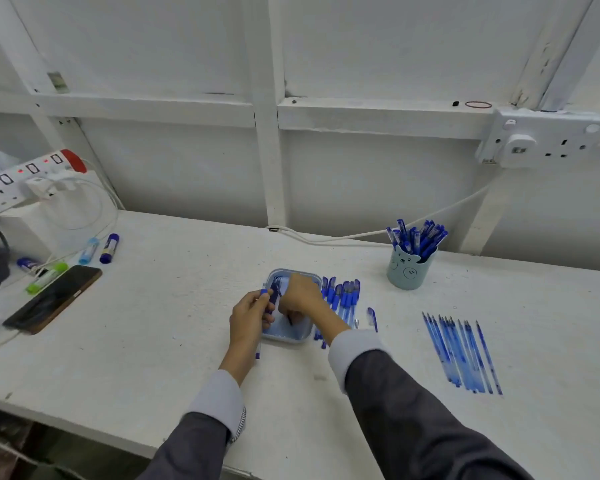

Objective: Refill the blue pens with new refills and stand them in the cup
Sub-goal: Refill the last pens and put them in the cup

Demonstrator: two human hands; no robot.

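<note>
Lower centre: the left hand [252, 318] is gripping a blue pen [264, 293] in curled fingers, barrel pointing up-frame. The right hand [302, 299] is dipping into the tray [288, 336] just beside it, fingertips seemingly pinching a thin dark piece [290, 319] too small to name. Lower right, well apart: the new refills [461, 355] are lying in a row, long axes running up-frame and leaning left, nearer the right hand. Beyond, right of centre: the cup [409, 271] is holding more pens [416, 237] upright.
</note>
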